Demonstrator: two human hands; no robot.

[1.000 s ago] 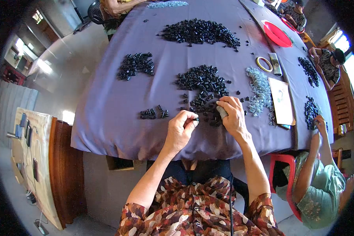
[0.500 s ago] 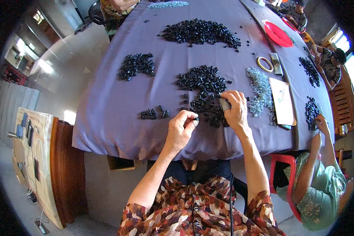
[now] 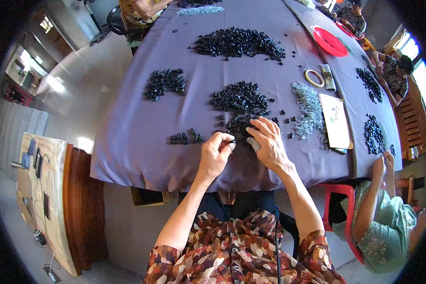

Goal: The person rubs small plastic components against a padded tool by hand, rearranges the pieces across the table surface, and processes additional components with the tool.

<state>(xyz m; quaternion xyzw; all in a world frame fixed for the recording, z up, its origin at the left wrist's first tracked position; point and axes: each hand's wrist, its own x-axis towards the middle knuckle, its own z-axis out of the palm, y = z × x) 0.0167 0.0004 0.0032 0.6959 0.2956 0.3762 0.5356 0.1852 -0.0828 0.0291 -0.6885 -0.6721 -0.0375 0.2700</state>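
Note:
My left hand [image 3: 214,156] pinches a small black plastic piece [image 3: 232,141] between thumb and fingertips, just above the cloth. My right hand [image 3: 270,147] is open, fingers stretched over the near end of the middle pile of small black pieces [image 3: 241,97]; its fingertips hide some of them. A grey cover [image 3: 253,144] wraps the right thumb. Left of my left hand lies a small group of black pieces [image 3: 180,138], some apparently joined end to end. Beyond that is another cluster of black pieces [image 3: 164,84].
A purple cloth [image 3: 137,142] covers the table. On it are a large black pile [image 3: 239,42], clear small parts [image 3: 309,111], a printed sheet [image 3: 335,120], a tape roll [image 3: 314,78] and a red basin [image 3: 330,41]. A co-worker in green [image 3: 386,227] sits at right.
My right hand has moved left, closer to my left hand, over the near pieces. Loose pieces now show where it was. My left hand keeps its pinch nearly in place.

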